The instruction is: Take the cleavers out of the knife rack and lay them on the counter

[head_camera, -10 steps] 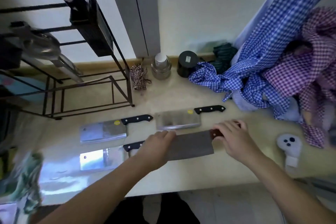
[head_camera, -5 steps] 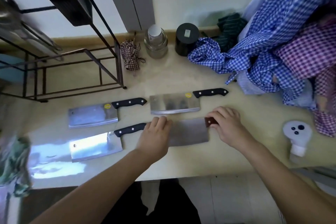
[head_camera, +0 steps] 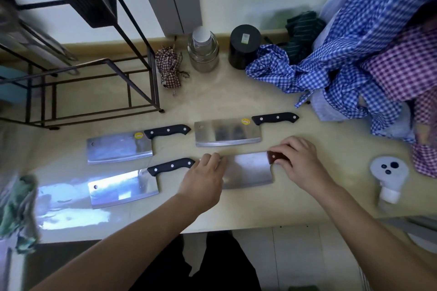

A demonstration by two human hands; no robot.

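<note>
Several cleavers lie flat on the beige counter (head_camera: 236, 101). Three have black handles: one at the left (head_camera: 118, 147), one in front of it (head_camera: 123, 188), one at the back right (head_camera: 227, 133). A brown-handled cleaver (head_camera: 248, 169) lies front centre. My left hand (head_camera: 203, 181) rests flat on its blade's left end. My right hand (head_camera: 298, 163) has its fingers on the brown handle. The black wire knife rack (head_camera: 94, 59) stands at the back left.
Behind the cleavers stand a glass jar (head_camera: 203, 52), a black canister (head_camera: 243, 46) and a small checked cloth bundle (head_camera: 169, 68). Blue and red checked cloths (head_camera: 354, 59) hang at the right. A white plug-like gadget (head_camera: 387, 172) lies right; a green cloth (head_camera: 16, 210) sits far left.
The brown-handled cleaver has come down from a slight lift to lie flat on the counter. Both hands stayed on it. My head has tilted further down.
</note>
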